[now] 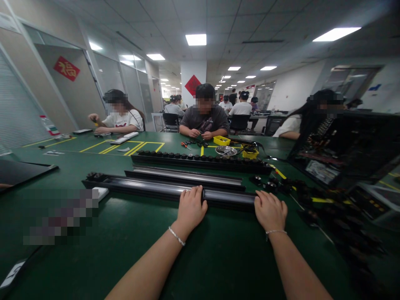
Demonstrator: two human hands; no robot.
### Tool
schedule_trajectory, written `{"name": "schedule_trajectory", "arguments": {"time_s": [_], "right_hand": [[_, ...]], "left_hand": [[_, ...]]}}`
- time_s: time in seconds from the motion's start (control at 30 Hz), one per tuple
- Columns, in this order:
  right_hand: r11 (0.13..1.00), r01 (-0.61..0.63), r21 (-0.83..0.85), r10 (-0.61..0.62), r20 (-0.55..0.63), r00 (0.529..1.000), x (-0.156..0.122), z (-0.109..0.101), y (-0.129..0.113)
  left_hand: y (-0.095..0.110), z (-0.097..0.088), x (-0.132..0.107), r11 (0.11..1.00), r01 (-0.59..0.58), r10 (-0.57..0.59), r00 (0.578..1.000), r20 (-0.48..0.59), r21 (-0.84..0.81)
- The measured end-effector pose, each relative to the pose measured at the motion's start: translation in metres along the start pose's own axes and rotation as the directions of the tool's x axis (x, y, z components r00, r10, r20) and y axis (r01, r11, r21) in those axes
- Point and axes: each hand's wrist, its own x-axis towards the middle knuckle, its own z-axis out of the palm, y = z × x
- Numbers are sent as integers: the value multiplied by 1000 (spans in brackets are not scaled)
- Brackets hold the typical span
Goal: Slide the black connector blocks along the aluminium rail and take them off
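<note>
A long black channel-shaped bar (pixel 153 187) with a glossy grey inner face lies crosswise in front of me, and small black parts (pixel 96 176) sit in its left end. My left hand (pixel 191 210) is closed over its near edge, right of the middle, beside a small black piece (pixel 203 193) on the bar. At the right end my right hand (pixel 271 210) grips it, the fingers curled over the edge. Behind it lies a second, shorter glossy bar (pixel 187 175). Farther back stands a black strip (pixel 200 159) lined with several black knob-like parts.
The green table (pixel 140 246) carries a metal dish (pixel 226 151), a yellow bin (pixel 221 141), a screwdriver (pixel 186 146) and loose black parts (pixel 271 183). An open computer case (pixel 340 146) stands at right. A person (pixel 204 118) works opposite; others sit left and right.
</note>
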Motion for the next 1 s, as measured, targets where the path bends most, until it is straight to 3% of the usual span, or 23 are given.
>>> {"name": "schedule_trajectory", "arguments": {"time_s": [0.13, 0.27, 0.4, 0.47, 0.57, 0.7, 1.0], "right_hand": [[991, 135, -10, -135, -108, 985, -7, -4, -16], [909, 416, 36, -406, -157, 900, -20, -5, -50], [844, 520, 133, -503, -141, 853, -32, 2, -94], [846, 492, 205, -474, -132, 871, -35, 7, -118], [891, 349, 291, -334, -102, 937, -38, 14, -154], [949, 163, 269, -142, -94, 985, -40, 21, -185], [966, 126, 225, -108, -88, 990, -31, 22, -177]], "left_hand": [[-1, 0, -5, 999, -19, 19, 1000, -6, -27], [-5, -5, -11, 996, -56, 58, 998, 30, -67], [-26, -13, -16, 999, -16, 17, 999, 45, -29], [-44, -16, -19, 1000, 5, -6, 998, 59, 18], [-66, -17, -24, 997, 34, -42, 993, 112, 65], [-72, -14, -28, 997, 52, -60, 989, 133, 62], [-62, -13, -23, 996, 88, -85, 991, 105, -29]]}}
